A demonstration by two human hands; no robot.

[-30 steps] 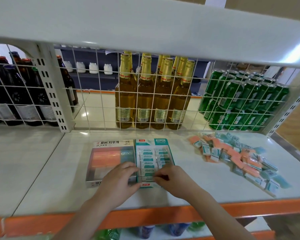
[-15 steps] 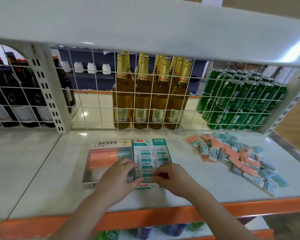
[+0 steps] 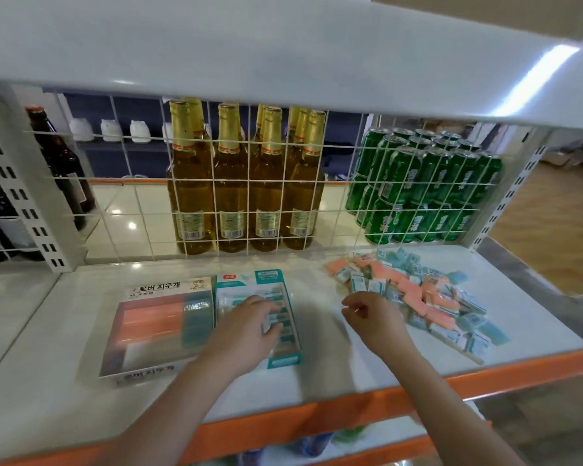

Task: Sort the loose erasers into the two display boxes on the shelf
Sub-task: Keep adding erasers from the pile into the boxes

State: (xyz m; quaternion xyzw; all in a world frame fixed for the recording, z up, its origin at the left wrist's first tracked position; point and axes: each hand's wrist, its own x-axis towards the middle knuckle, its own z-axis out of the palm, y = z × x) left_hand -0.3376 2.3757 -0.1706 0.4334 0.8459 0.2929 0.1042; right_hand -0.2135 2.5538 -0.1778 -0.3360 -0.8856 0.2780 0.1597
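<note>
Two display boxes stand side by side on the white shelf. The left white box with Korean lettering holds orange erasers and a few teal ones. The teal box beside it holds rows of teal-sleeved erasers. My left hand lies over the teal box, bent fingers and thumb touching the erasers inside. My right hand hovers right of that box, fingers loosely curled and holding nothing, just short of the pile of loose orange and teal erasers.
A white wire grid closes the back of the shelf, with amber bottles and green cans behind it. The upper shelf hangs low overhead. An orange rail edges the front. Dark bottles stand far left.
My right hand has left the teal box and moved right toward the loose pile. My left hand has slid from the white box's edge onto the teal box. The view moved closer.
</note>
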